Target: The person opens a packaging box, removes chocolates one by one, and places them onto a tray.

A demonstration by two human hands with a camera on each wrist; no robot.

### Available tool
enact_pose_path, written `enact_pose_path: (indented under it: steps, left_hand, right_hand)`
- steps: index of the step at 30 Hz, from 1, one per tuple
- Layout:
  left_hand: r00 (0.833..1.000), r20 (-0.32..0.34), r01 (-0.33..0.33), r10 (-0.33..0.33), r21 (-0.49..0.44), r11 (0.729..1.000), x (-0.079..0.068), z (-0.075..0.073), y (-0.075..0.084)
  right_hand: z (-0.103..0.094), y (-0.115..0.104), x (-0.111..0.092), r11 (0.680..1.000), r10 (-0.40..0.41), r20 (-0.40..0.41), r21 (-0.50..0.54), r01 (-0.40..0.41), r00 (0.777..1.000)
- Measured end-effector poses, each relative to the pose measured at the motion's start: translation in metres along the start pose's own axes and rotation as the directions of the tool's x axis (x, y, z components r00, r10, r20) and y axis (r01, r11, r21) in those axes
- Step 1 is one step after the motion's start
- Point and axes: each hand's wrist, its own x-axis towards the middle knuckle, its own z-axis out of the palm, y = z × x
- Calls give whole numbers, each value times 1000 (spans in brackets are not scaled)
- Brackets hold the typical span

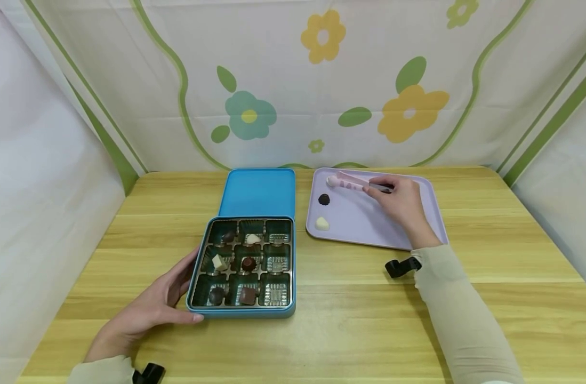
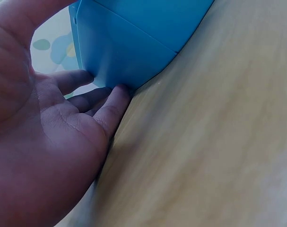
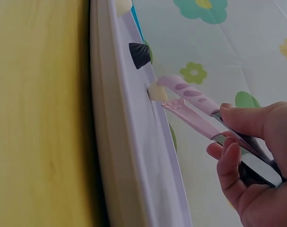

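Observation:
A blue tin (image 1: 293, 266) with its lid open holds a divided plastic insert with several dark and white chocolates. At its left side rests my left hand (image 1: 153, 301), fingertips against the wall and thumb along the front left corner; the left wrist view shows these fingers touching the tin's side (image 2: 129, 42). My right hand (image 1: 400, 205) holds pink tongs (image 1: 352, 184) over the lilac tray (image 1: 369, 224). In the right wrist view, the tongs' tips (image 3: 181, 82) stand at a white chocolate (image 3: 157, 91), one tip right at its edge.
On the tray's left part lie a dark ridged chocolate (image 1: 323, 199) and another white chocolate (image 1: 322, 224). The tin's lid (image 1: 257, 192) lies back on the wooden table (image 1: 350, 330). A flowered cloth (image 1: 283, 64) hangs behind the table.

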Motion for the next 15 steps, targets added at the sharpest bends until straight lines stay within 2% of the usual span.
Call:
enact_pose_path:
  steps: [15]
  left_hand:
    - [1000,-9,10,-10,-7,1000,0,0,0]
  right_hand:
    - [8,-1,2,1000,26,-2,13,-26,1000]
